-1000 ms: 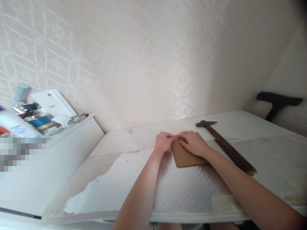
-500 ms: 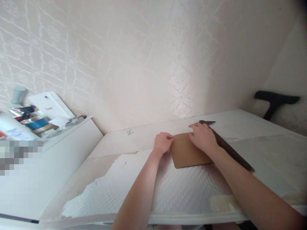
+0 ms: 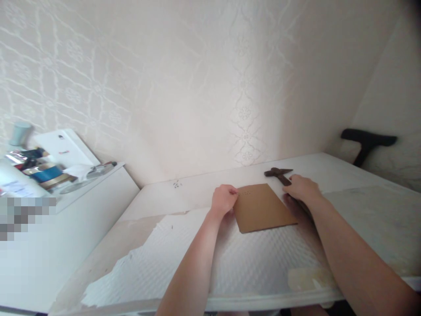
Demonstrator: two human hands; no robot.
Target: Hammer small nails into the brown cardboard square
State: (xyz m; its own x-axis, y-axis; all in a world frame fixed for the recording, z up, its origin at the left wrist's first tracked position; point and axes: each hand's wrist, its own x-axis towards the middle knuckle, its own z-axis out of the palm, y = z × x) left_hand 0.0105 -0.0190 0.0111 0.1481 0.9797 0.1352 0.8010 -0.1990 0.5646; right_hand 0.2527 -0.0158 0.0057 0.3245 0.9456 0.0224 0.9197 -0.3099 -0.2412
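Observation:
A flat brown piece of cardboard (image 3: 265, 208) lies on the table, with a few tiny dark marks near its far left corner. At that corner my left hand (image 3: 225, 198) is closed, thumb and finger pinching the edge; anything smaller between the fingertips is hidden. To the right of the cardboard, my right hand (image 3: 304, 191) is wrapped round the handle of a hammer (image 3: 278, 172) just behind its head. The dark, pointed hammer head shows beyond my fingers, and the handle runs back under my forearm.
Several small dark bits (image 3: 177, 184) lie near the wall on the white tabletop (image 3: 153, 191). White quilted sheeting (image 3: 141, 267) with a torn edge covers the near part. At left, a white cabinet (image 3: 88, 228) holds tape rolls and a white box (image 3: 66, 147). A black T-shaped handle (image 3: 368, 138) stands at right.
My right hand has moved off the cardboard to the right and closed on the hammer handle, uncovering the cardboard's right side. My left hand stays at the far left corner.

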